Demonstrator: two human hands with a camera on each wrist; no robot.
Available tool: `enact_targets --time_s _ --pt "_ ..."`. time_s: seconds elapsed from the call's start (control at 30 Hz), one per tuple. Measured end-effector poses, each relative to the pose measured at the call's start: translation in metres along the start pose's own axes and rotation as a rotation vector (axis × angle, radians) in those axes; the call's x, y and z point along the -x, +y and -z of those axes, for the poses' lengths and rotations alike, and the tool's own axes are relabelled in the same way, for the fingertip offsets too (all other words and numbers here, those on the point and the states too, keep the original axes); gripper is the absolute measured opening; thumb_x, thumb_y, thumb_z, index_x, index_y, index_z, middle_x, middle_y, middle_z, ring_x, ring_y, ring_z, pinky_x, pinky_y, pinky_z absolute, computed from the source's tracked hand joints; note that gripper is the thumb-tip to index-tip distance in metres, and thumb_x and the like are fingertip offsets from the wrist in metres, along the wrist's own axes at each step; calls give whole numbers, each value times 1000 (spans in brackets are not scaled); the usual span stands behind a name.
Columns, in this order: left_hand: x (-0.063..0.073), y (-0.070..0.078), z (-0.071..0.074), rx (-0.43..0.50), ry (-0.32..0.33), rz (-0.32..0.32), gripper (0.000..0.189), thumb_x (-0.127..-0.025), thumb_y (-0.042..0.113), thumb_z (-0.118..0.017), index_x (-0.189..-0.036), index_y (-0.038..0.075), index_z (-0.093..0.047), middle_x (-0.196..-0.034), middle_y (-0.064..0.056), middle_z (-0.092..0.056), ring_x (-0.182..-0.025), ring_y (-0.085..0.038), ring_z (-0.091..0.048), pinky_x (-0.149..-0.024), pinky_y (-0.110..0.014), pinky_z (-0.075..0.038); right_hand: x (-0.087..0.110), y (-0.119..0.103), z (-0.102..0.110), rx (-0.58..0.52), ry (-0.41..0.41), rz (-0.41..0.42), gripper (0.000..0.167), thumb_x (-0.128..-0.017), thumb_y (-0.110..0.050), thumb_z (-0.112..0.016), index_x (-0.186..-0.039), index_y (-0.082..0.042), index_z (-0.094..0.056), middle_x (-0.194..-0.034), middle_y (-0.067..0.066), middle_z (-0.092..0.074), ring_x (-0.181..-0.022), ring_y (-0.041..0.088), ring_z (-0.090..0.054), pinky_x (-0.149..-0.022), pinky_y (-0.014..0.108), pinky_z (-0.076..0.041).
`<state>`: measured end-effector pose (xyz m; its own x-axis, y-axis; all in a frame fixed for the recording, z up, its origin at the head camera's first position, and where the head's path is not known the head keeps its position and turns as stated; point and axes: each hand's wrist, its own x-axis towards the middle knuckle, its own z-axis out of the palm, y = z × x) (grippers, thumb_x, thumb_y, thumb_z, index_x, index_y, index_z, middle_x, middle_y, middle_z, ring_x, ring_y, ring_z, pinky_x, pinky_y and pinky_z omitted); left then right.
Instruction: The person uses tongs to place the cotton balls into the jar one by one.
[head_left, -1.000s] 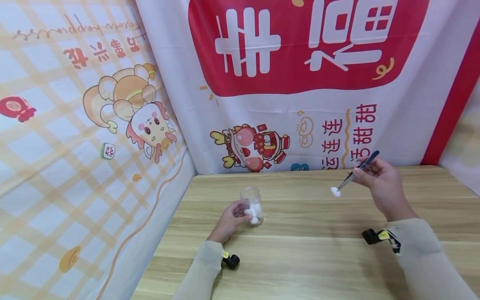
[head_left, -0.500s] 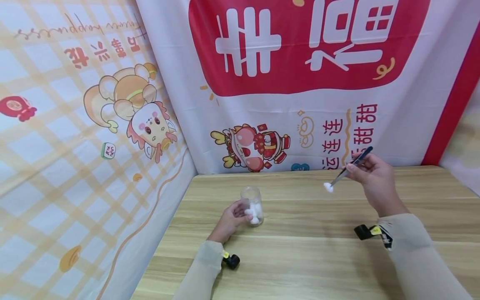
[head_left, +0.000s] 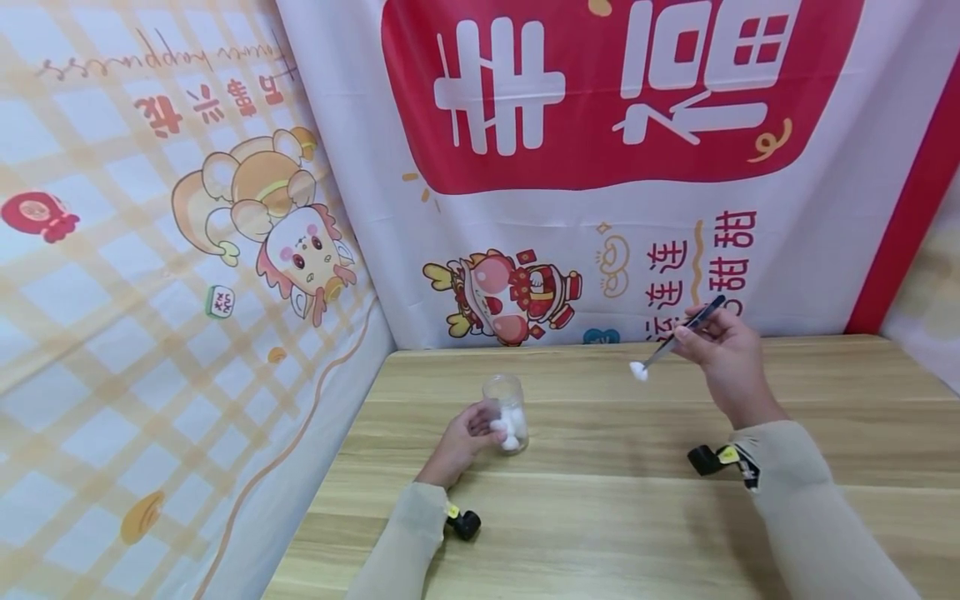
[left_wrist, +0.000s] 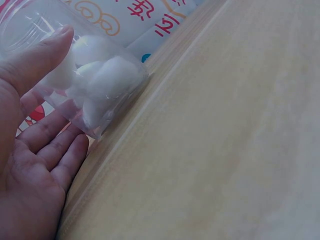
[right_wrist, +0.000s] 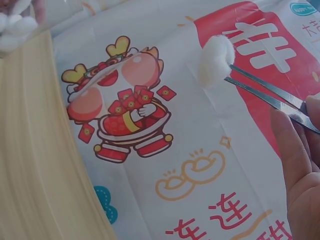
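Note:
A clear plastic jar (head_left: 512, 417) stands upright on the table, its mouth uncovered. White cotton balls (left_wrist: 102, 80) fill its lower part. My left hand (head_left: 462, 442) holds the jar from the left, the thumb across its near side and the fingers around the far side. To the right, above the table, my right hand (head_left: 731, 358) pinches a pair of metal tweezers (head_left: 684, 333) with a dark upper end. Between the tweezer tips sits one cotton ball (right_wrist: 217, 61), raised off the table in front of the banner. The jar's edge shows at the top left of the right wrist view.
The wooden table (head_left: 585, 533) reaches back to a white and red printed banner (head_left: 637, 208). A checked cloth wall (head_left: 150, 333) borders the left side. Each wrist carries a small black camera, such as the right one (head_left: 705, 460).
My right hand has moved left toward the jar, carrying the tweezers and the cotton ball. The left hand and the jar have stayed in place.

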<state>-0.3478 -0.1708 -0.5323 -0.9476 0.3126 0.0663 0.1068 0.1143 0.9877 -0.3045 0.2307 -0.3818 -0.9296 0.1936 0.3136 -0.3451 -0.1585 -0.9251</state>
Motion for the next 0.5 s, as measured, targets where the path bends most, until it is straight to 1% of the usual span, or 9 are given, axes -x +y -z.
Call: enact_targets --time_s 0.07,0.2,0.23,0.33,0.5 --pt "0 -1 0 -6 6 -11 62 -83 17 -79 -137 10 -52 -137 -9 -54 -125 -23 -51 -105 -34 -41 -1 2 -2 -4 3 -7 36 -85 -12 -75 -116 -4 -57 -103 11 -64 -96 18 -66 -80 30 -56" --pt "0 -2 -1 3 9 -44 61 -83 17 -79 -136 7 -52 -136 -12 -55 -123 -26 -52 -104 -35 -43 -3 4 -5 -61 -12 16 34 -87 -8 -73 -115 -1 -55 -105 15 -64 -96 19 -66 -81 32 -56" --pt "0 -2 -1 4 10 -49 61 -83 17 -79 -136 6 -52 -135 -12 -55 -123 -26 -52 -103 -35 -43 -3 5 -5 -79 -17 23 34 -87 -7 -73 -114 0 -55 -104 15 -65 -96 19 -67 -81 32 -55" --pt "0 -4 -1 4 9 -55 62 -82 18 -79 -136 6 -52 -136 -13 -55 -123 -27 -52 -103 -35 -44 -4 6 -8 -119 -27 32 32 -87 -4 -72 -114 2 -55 -103 12 -67 -95 17 -68 -82 33 -55" --pt "-1 -4 -1 0 11 -39 62 -82 20 -80 -136 9 -53 -136 -11 -55 -123 -26 -52 -103 -36 -43 -6 8 -13 -109 -19 21 33 -87 -6 -73 -113 1 -55 -102 11 -66 -96 16 -68 -81 32 -55"
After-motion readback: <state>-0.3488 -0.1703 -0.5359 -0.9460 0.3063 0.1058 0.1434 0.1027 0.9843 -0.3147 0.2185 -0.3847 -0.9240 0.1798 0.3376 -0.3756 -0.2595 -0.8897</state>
